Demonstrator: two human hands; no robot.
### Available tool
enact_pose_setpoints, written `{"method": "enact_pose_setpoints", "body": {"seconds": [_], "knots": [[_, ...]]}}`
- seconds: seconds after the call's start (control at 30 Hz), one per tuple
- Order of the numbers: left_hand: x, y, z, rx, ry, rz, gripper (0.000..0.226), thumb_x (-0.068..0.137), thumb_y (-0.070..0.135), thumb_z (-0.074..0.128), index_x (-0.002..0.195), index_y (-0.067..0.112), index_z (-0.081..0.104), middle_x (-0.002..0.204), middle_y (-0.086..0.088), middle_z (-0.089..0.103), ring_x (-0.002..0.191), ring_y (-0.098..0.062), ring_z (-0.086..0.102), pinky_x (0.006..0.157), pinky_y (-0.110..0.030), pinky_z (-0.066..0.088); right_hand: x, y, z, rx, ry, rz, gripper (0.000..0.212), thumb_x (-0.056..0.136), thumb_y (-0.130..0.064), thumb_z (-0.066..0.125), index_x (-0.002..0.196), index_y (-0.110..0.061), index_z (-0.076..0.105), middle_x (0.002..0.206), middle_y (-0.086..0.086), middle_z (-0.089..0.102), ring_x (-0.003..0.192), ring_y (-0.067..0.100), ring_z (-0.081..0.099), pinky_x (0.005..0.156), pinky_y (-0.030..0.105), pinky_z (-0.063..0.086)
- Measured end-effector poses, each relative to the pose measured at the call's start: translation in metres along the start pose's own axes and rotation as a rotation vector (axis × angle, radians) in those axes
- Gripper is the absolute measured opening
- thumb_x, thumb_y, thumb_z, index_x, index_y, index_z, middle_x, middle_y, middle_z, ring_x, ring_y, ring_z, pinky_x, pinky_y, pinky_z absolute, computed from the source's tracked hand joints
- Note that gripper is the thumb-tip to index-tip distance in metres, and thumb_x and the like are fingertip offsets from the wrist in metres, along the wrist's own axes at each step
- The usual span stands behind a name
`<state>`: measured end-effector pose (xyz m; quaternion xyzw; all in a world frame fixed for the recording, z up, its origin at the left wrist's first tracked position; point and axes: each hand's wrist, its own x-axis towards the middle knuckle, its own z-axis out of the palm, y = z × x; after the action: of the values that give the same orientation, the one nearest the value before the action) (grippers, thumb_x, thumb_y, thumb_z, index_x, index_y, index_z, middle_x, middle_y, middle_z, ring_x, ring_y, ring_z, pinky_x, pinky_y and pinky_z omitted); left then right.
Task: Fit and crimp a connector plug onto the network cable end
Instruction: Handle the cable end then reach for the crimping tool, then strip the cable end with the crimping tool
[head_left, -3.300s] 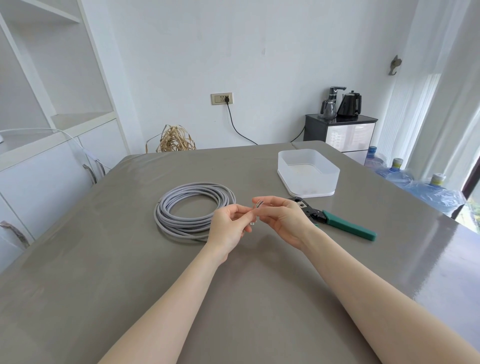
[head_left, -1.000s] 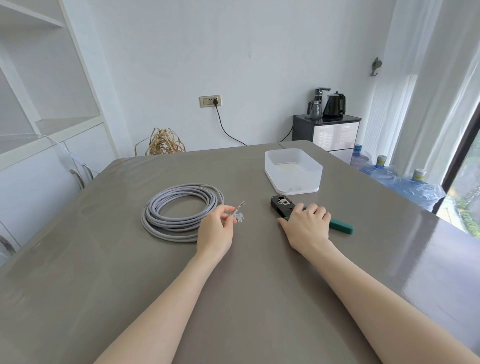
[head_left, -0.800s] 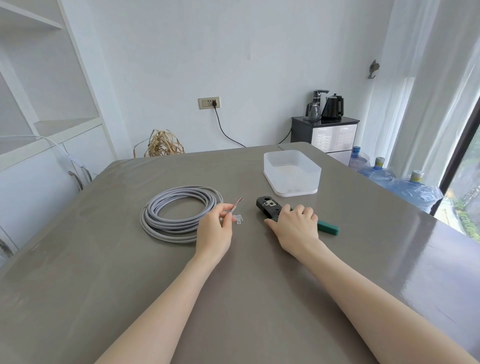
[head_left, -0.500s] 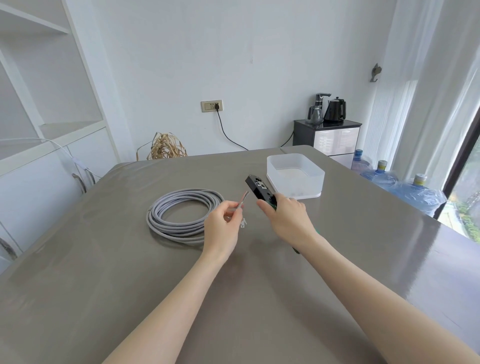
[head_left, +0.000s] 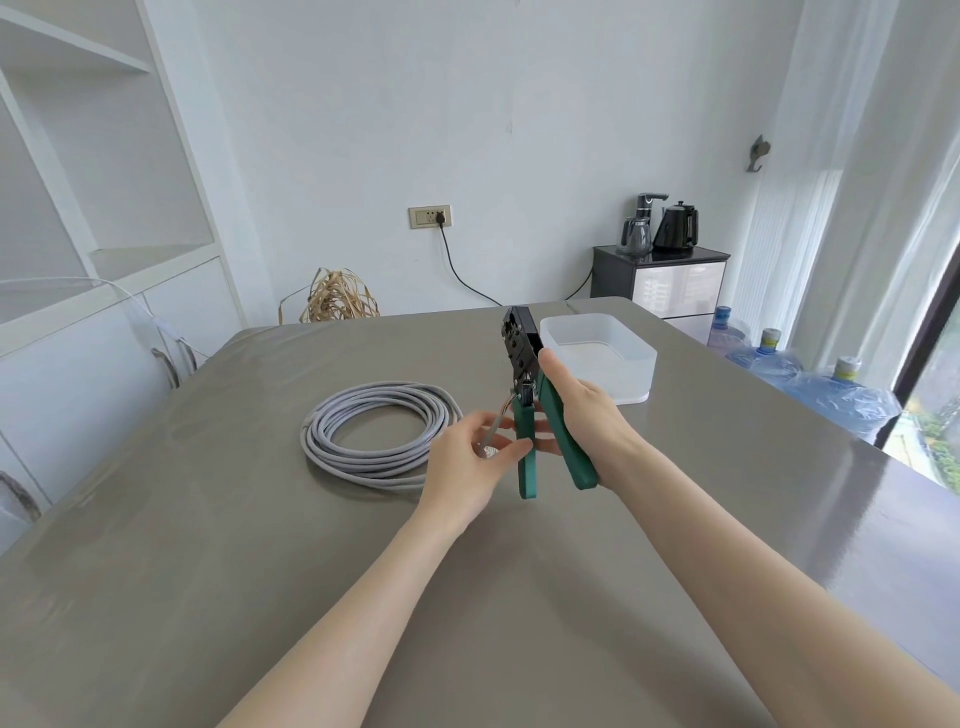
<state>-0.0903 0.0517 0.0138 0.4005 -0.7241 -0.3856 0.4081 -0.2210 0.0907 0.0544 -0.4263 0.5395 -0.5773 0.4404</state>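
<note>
My right hand (head_left: 582, 415) grips the crimping tool (head_left: 524, 374) upright above the table, its black head up and its two green handles spread apart. My left hand (head_left: 472, 462) pinches the grey cable end (head_left: 491, 428), whose bared coloured wires reach up to the tool's jaw near the handle pivot. A clear connector plug seems to sit between my left fingers, mostly hidden. The grey cable coil (head_left: 379, 431) lies on the table just left of my hands.
A translucent white plastic box (head_left: 597, 364) stands on the grey table (head_left: 260, 571) behind the tool. White shelving runs along the left. A black cabinet with kettles and several water bottles sit at the far right, off the table.
My right hand has lifted the crimping tool off the table and turned it upright with handles spread. My left hand has brought the cable end up to the tool's jaw.
</note>
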Motion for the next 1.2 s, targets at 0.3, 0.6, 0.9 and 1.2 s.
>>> {"method": "enact_pose_setpoints", "body": {"seconds": [0.3,0.6,0.9,1.2], "knots": [[0.001,-0.002,0.003,0.106,-0.013,-0.064,0.026,0.075,0.027,0.075,0.093,0.019,0.058,0.089,0.0,0.068,0.082,-0.018,0.06,0.065,-0.026,0.042,0.002,0.001,-0.008,-0.057,-0.102,0.175,0.049,0.07,-0.069,0.058,0.087,-0.024,0.069,0.085,0.002,0.076,0.082,0.02,0.073,0.074,0.043,0.058],[0.001,-0.004,0.003,0.14,0.019,-0.054,0.026,0.075,0.029,0.076,0.09,0.017,0.058,0.078,0.009,0.062,0.07,-0.011,0.057,0.057,-0.02,0.038,-0.008,-0.006,-0.011,-0.241,-0.327,0.365,0.034,0.068,-0.02,0.073,0.102,-0.015,0.069,0.105,0.01,0.068,0.087,0.024,0.064,0.087,0.044,0.055],[0.009,-0.005,-0.007,0.099,-0.107,-0.099,0.034,0.073,0.039,0.072,0.094,0.017,0.06,0.089,0.006,0.065,0.081,-0.009,0.06,0.065,-0.021,0.043,-0.007,-0.005,-0.006,-0.283,-0.248,0.388,0.041,0.078,-0.002,0.068,0.118,-0.005,0.061,0.108,0.012,0.066,0.092,0.026,0.06,0.093,0.042,0.051],[0.018,-0.001,-0.024,-0.084,-0.123,-0.083,0.024,0.094,0.012,0.046,0.071,0.015,0.052,0.067,0.0,0.061,0.058,-0.009,0.047,0.054,-0.017,0.035,-0.001,0.001,-0.012,-0.187,-0.212,0.398,0.05,0.08,-0.05,0.065,0.114,-0.014,0.059,0.107,0.019,0.068,0.083,0.029,0.067,0.078,0.037,0.057]]}}
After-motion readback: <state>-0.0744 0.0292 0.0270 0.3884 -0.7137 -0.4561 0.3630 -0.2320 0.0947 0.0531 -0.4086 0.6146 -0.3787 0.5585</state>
